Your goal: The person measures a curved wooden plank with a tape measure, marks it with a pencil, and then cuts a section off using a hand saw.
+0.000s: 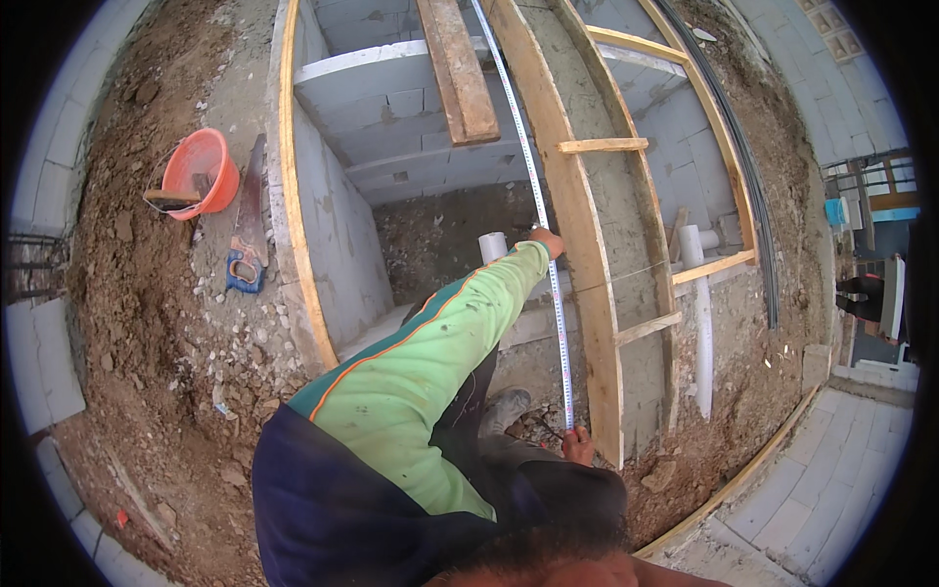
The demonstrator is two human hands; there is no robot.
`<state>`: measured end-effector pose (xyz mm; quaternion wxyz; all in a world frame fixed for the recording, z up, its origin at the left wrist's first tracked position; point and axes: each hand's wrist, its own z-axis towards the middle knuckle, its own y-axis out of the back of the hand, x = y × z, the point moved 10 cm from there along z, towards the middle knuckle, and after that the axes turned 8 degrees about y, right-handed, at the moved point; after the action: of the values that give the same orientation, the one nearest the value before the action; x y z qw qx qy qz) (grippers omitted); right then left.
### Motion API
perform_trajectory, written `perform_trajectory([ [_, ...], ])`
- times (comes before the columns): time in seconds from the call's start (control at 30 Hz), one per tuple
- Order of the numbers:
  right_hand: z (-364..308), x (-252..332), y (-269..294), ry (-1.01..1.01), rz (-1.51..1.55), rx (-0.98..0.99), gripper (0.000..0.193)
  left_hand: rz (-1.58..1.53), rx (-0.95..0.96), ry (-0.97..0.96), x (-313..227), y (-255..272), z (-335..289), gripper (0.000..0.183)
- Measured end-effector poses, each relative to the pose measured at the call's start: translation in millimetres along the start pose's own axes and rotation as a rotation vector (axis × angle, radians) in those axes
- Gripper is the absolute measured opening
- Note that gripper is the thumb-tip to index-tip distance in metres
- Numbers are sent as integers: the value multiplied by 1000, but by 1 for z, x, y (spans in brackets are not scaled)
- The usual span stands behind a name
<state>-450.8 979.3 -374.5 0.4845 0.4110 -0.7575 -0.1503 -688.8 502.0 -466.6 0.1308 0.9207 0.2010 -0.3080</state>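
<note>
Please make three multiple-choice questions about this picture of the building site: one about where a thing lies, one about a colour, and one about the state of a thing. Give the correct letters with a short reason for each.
1. Where does the hand saw lie?
A. On the ground just right of the orange bucket
B. Inside the block-walled pit
C. On the wooden plank across the pit

2. What colour is the sleeve of the arm reaching forward?
A. Red
B. Light green with an orange stripe
C. White

3. In what state is the measuring tape?
A. Rolled up in its case
C. Lying loose in the bucket
B. Pulled out long between the left hand and the right hand

Answers: 1 A, the saw rests on the dirt beside the bucket, outside the pit. 2 B, the sleeve is light green with a thin orange line. 3 B, the tape runs straight along the wooden board, each hand on it.
</note>
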Motion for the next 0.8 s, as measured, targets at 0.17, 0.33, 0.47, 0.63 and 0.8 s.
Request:
perform_trajectory([
  [0.17,0,4,-4,40,21,6,20,61,46,-60,5,-4,6,46],
  [0.33,9,-16,-8,-18,19,-37,28,180,105,-74,-9,-2,2,54],
  [0.47,15,11,1,67,-140,-79,29,-25,337,169,13,-10,-22,65],
  [0.63,27,-33,38,-46,-101,-149,39,-296,457,147,-14,-31,-45,63],
  [0.8,31,-9,32,-77,-195,-190,46,-389,534,154,-14,-30,-48,101],
])
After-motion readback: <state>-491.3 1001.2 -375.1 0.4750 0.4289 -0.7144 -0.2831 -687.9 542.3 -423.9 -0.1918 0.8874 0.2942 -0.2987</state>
